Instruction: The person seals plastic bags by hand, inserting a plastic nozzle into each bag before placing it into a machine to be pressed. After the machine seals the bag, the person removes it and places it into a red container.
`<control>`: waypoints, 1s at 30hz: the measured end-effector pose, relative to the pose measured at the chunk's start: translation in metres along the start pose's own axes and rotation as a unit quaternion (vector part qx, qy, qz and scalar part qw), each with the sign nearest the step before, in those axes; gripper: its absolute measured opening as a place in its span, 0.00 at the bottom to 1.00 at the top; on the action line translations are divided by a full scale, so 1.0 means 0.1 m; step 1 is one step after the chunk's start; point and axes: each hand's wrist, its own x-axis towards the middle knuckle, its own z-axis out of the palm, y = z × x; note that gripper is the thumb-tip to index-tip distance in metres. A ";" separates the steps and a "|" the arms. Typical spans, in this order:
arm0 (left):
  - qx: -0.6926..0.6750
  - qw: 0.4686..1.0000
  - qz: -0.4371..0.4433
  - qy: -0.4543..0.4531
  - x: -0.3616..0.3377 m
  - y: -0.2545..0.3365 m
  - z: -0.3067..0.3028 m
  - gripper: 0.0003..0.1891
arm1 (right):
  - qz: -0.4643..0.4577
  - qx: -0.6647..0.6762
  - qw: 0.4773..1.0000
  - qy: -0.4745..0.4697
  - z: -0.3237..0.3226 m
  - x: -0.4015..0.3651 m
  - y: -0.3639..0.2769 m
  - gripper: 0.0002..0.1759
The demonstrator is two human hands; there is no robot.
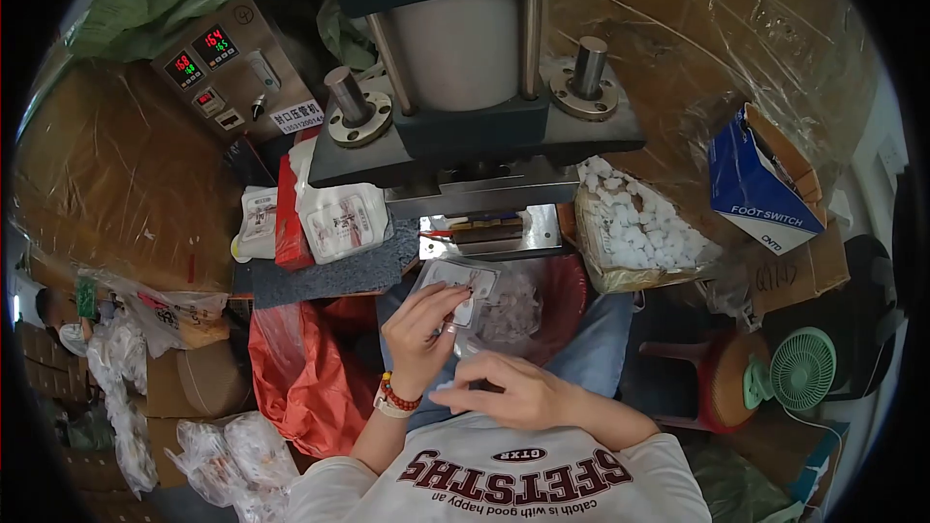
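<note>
Between the person's knees, my left hand (423,329) holds a clear, flat plastic package (463,281) with a printed label. Its fingers lie along the package's left part, and a red bead bracelet is on the wrist. My right hand (509,389) is just below and to the right, in front of the shirt, with its fingers curled; what they hold, if anything, is hidden. Beyond the hands sits a red basin (567,305) with clear plastic pieces (511,315) at its left. The metal press (484,184) stands above, its shiny lower plate (542,232) facing the lap.
Packed labelled pouches (346,223) lie on the grey mat (334,274) at the left. A box of white pieces (635,228) is right of the press. Further right are a blue foot-switch box (746,184), a red stool (722,383) and a green fan (802,368). A control box (237,68) stands upper left.
</note>
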 end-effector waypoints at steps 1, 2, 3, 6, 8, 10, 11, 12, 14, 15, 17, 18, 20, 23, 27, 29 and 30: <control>-0.009 1.000 -0.016 -0.005 0.00 0.02 0.01 0.19 | 0.019 0.073 0.997 -0.015 0.01 -0.04 -0.05 0.19; -0.010 1.000 -0.016 -0.007 -0.01 0.02 0.02 0.19 | 0.037 0.147 0.988 -0.029 0.02 -0.08 -0.08 0.19; -0.013 1.000 -0.016 -0.004 -0.01 0.02 0.04 0.19 | 0.038 0.147 0.988 -0.028 0.01 -0.09 -0.08 0.19; -0.023 0.999 -0.027 0.000 -0.04 -0.01 0.08 0.17 | 0.114 0.242 0.959 -0.098 0.07 -0.21 -0.02 0.13; -0.030 0.999 -0.035 -0.001 -0.07 -0.03 0.07 0.17 | 0.170 0.357 0.864 -0.313 0.32 -0.56 0.18 0.09; -0.028 0.999 -0.035 -0.012 -0.09 -0.05 0.05 0.17 | 0.157 0.431 0.797 -0.393 0.50 -0.91 0.29 0.10; -0.031 0.999 -0.036 -0.013 -0.11 -0.06 0.05 0.17 | 0.204 0.491 0.752 -0.390 0.56 -1.00 0.28 0.12; -0.036 0.998 -0.042 -0.018 -0.13 -0.08 0.04 0.17 | 0.206 0.491 0.752 -0.388 0.57 -1.05 0.27 0.12; -0.042 0.998 -0.048 -0.024 -0.15 -0.09 0.04 0.17 | 0.345 0.517 0.693 -0.364 0.54 -1.14 0.26 0.14; -0.045 0.997 -0.050 -0.024 -0.15 -0.09 0.03 0.18 | 0.346 0.517 0.693 -0.364 0.47 -1.12 0.25 0.14; -0.046 0.997 -0.053 -0.020 -0.15 -0.09 0.00 0.19 | 0.298 0.370 0.868 -0.141 0.19 -0.94 0.22 0.17; -0.028 0.999 -0.038 -0.015 -0.13 -0.09 -0.03 0.19 | 0.305 0.270 0.912 -0.052 -0.02 -0.77 0.17 0.17; -0.011 1.000 -0.021 -0.010 -0.11 -0.07 -0.05 0.19 | 0.332 0.106 0.929 0.125 -0.31 -0.47 0.00 0.15; 0.093 0.995 0.024 0.004 -0.09 -0.04 -0.07 0.21 | 0.282 -0.115 0.930 0.205 -0.42 -0.29 0.03 0.16; 0.142 0.986 0.081 -0.017 -0.06 0.04 -0.08 0.21 | 0.124 -0.274 0.951 0.069 -0.26 -0.13 0.24 0.20; 0.131 0.986 0.102 -0.035 -0.03 0.05 -0.14 0.21 | 0.073 -0.195 0.978 0.030 -0.28 -0.03 0.18 0.19; 0.038 0.993 0.083 -0.069 -0.03 0.05 -0.20 0.19 | 0.072 -0.194 0.978 0.030 -0.30 -0.01 0.19 0.19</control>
